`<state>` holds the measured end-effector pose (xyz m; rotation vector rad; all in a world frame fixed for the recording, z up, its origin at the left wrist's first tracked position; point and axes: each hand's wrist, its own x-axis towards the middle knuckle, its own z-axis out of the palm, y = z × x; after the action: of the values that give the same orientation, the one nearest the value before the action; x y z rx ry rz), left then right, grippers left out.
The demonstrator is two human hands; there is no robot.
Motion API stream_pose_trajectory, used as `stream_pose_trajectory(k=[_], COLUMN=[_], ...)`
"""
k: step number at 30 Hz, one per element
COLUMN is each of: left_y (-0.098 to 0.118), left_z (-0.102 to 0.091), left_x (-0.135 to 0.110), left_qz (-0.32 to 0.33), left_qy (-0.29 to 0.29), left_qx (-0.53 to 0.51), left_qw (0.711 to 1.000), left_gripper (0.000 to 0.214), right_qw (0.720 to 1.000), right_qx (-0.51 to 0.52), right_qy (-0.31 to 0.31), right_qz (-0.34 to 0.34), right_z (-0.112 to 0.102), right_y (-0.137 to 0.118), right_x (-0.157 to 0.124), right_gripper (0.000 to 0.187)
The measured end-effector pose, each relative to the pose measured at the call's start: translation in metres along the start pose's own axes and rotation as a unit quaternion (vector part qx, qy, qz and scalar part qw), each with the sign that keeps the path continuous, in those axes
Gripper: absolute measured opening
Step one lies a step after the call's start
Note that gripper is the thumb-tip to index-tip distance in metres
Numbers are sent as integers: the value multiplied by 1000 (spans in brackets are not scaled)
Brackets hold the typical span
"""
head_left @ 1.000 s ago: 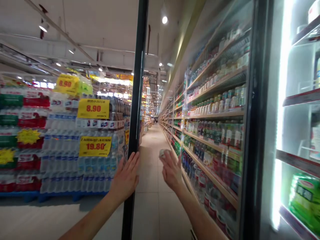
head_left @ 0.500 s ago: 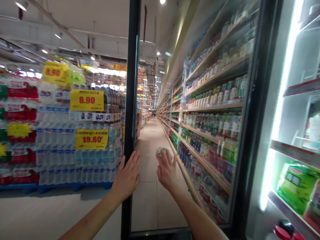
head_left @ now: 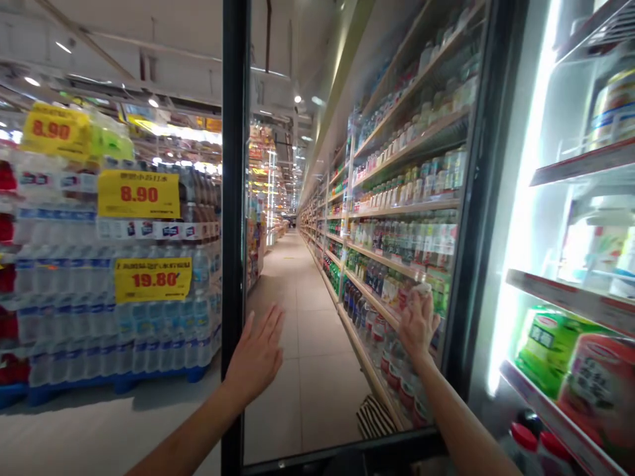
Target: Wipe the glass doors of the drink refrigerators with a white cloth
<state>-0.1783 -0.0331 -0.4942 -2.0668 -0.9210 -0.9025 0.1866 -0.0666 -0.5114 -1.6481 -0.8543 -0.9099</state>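
Observation:
A black-framed glass door (head_left: 297, 317) stands swung out in front of me, with shelves of bottles and an aisle showing in its pane. My right hand (head_left: 415, 328) holds a crumpled white cloth (head_left: 423, 289) up at the right part of the pane, fingers over it. My left hand (head_left: 258, 354) is open, fingers stretched, beside the left upright of the door frame (head_left: 234, 218) and over the glass. Whether its palm touches the glass, I cannot tell.
To the right is the lit cooler, its shelf (head_left: 560, 297) bearing a green package (head_left: 546, 340) and a reddish package (head_left: 598, 390). Shrink-wrapped water bottles (head_left: 74, 317) stand stacked on a blue pallet (head_left: 124, 381) to the left. Something striped (head_left: 373, 418) shows low in the pane.
My right hand has moved right across the glass with the cloth, from the middle toward the right frame. The view has turned right. My left hand now lies more over the pane.

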Motion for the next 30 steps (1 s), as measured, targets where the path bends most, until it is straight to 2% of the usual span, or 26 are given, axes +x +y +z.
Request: stream_pose_trajectory(k=[2,3,5,6,8,10,13,16,18,20,22,24,26,28,30], left_y=[6,9,15,17,21,22,20,15,12,9,8,9,11,13,14], left_z=[5,9,15,18,23,24,23,20,20,20,20,21,22,23,24], left_x=[0,0,-2,-3,-5,-6,-8,-13,-17,-21,-24,-25,-25,-24,-24], left_qz=[4,5,7,7,5,3,3,3,0,-3,-8,-15,-18,-22,-26], left_qy=[-3,-4,-10,-13,-23,-32,-36,-33,-32,-35,-39,-41,-38,-35,-36], left_qx=[-6,-10,-17,-20,-24,-27,-36,-44,-43,-38,-34,-32,-32,-34,-35], left_qw=[1000,1000,1000,1000,999,999,999,998,999,999,999,999,999,999,998], left_gripper=[53,53,53,53,54,55,56,56,56,55,55,56,56,56,56], right_qw=[996,993,994,996,1000,991,947,888,884,915,955,985,999,997,996], right_qx=[-1,3,12,16,25,49,89,108,100,74,38,6,-11,-10,5], right_qy=[5,9,13,8,-11,-44,-110,-169,-159,-120,-84,-62,-47,-36,-27], right_qz=[92,113,107,83,11,-114,-288,-414,-429,-377,-283,-158,-20,74,90], right_z=[-3,-3,-2,0,3,4,0,-3,-3,-2,-1,-2,-2,-2,0], right_y=[19,22,16,6,-24,-61,-109,-122,-107,-76,-37,3,33,44,32], right_x=[4,4,0,-6,-24,-49,-85,-102,-98,-83,-62,-40,-25,-20,-26], right_gripper=[51,52,54,53,51,49,48,45,43,43,42,43,47,51,52])
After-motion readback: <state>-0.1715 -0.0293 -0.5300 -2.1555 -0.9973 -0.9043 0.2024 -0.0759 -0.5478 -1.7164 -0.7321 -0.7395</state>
